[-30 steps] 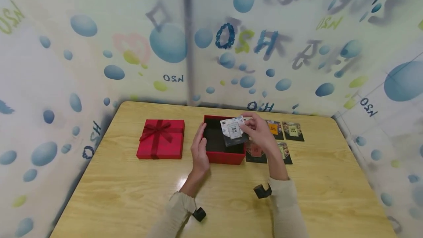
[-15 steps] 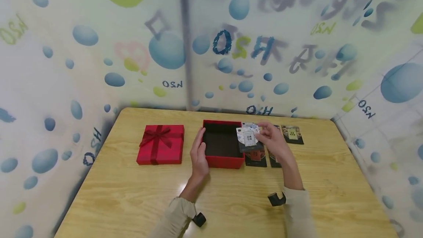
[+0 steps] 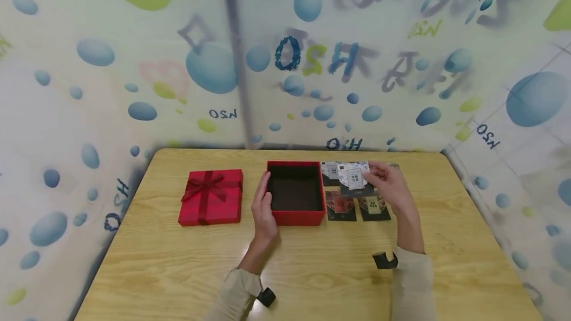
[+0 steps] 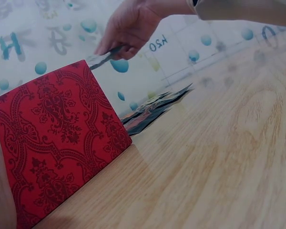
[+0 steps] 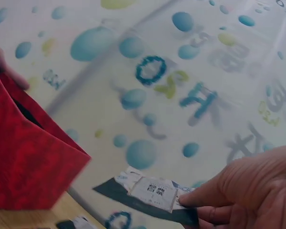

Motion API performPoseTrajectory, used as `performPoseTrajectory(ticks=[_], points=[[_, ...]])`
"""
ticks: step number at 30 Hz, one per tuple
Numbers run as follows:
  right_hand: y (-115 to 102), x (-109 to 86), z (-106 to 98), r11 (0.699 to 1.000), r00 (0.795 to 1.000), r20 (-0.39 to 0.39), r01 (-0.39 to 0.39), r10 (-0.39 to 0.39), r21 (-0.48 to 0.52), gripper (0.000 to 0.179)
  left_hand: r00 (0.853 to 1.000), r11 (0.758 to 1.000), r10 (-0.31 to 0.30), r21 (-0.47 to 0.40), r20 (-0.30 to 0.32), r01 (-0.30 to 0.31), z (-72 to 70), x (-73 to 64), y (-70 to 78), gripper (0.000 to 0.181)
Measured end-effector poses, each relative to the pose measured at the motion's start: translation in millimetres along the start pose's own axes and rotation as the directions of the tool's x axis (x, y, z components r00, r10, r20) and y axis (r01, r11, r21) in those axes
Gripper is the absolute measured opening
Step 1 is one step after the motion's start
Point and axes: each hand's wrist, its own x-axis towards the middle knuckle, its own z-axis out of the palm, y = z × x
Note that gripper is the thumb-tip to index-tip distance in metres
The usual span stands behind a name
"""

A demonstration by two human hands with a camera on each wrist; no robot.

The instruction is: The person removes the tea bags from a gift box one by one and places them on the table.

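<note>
In the head view my right hand (image 3: 393, 186) pinches a flat white-and-black sachet (image 3: 354, 180) by its right edge, held above other sachets. The right wrist view shows the thumb on the face of this sachet (image 5: 153, 194). My left hand (image 3: 264, 214) rests along the left side of a red box (image 3: 296, 218), fingers extended. The box is uncovered, with a dark inside and nothing visible in it. Beside it on the table lie a white-and-black sachet (image 3: 330, 175), a red-labelled sachet (image 3: 341, 206) and a yellow-labelled sachet (image 3: 374, 206). More sachets are partly hidden behind the right hand.
A red lid (image 3: 213, 199) with a dark red ribbon bow lies to the left of the box on the wooden table (image 3: 321, 271). Behind the table's far edge stands a wall (image 3: 285, 93) patterned with blue and green spots.
The right hand has carried the pinched sachet from above the box rightward over the sachets on the table. The left hand stays against the box. The head view has shifted slightly.
</note>
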Motion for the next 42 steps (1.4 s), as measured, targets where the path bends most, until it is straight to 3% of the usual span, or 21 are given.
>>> performPoseTrajectory(ticks=[7,15,22,26,30,36,42], points=[[11,-2.6,-26,0.989,0.991,-0.130,-0.060,0.042,-0.135,0.048,1.000,1.000,0.025,-0.012,-0.012,-0.025,-4.2,7.0,1.4,0.046],[31,-3.0,-37,0.940,0.959,-0.253,-0.198,0.127,-0.277,0.046,0.999,0.999,0.029,0.018,-0.030,-0.029,-5.8,7.7,4.9,0.046],[50,-2.6,-39,0.901,0.928,-0.304,-0.308,0.215,-0.304,0.049,1.000,1.000,-0.003,0.009,-0.018,0.004,-7.6,9.1,33.4,0.044],[59,-0.8,-42,0.876,0.919,-0.301,-0.350,0.254,-0.332,0.049,1.000,1.000,-0.009,0.012,-0.012,0.009,-9.0,10.3,40.0,0.045],[67,1.2,-42,0.846,0.913,-0.298,-0.379,0.278,-0.374,0.049,0.999,1.000,-0.027,0.006,-0.018,0.028,-10.4,8.0,33.0,0.045],[80,4.5,-38,0.820,0.916,-0.264,-0.391,0.302,-0.418,0.050,0.999,0.999,-0.037,0.035,-0.024,0.038,-14.0,2.5,4.6,0.047],[85,7.4,-38,0.794,0.911,-0.229,-0.411,0.343,-0.447,0.050,0.999,0.999,-0.032,0.016,-0.025,0.033,-18.6,0.1,-2.4,0.048]])
